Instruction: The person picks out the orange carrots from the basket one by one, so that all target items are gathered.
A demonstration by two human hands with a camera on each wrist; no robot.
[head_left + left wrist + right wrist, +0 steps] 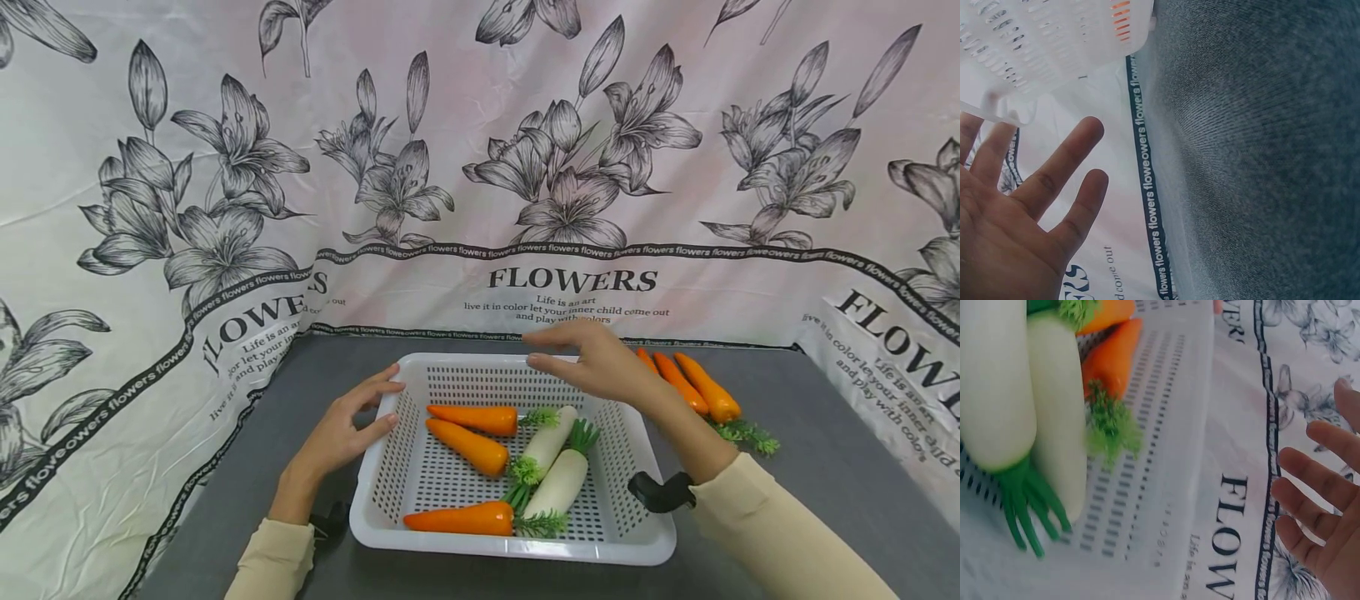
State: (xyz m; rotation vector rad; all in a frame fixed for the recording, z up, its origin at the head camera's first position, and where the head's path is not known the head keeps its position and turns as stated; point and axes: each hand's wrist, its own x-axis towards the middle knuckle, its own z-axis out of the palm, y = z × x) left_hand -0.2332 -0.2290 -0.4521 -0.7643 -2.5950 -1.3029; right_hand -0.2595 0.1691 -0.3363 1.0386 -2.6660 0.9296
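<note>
A white perforated plastic basket (pixel 517 546) stands on the table. Inside it, three orange carrots (pixel 468 446) lie toward the left and front, with two white radishes (pixel 558 483) to their right. My left hand (pixel 341 429) touches the basket's left rim with extended fingers; the left wrist view shows that palm (pixel 1010 231) with spread fingers beside the basket wall. Over the basket's back right part hovers my right hand (pixel 596 358), fingers extended and holding nothing. In the right wrist view the right hand (pixel 1329 512) is apart from the radishes (pixel 1054 412).
Several more carrots (pixel 705 387) with green tops lie on the grey table (pixel 780 492) behind the basket's right side, partly hidden by the right arm. A flower-printed cloth (pixel 420 292) hangs along the back and sides of the table. Both wrists wear dark straps (pixel 660 492).
</note>
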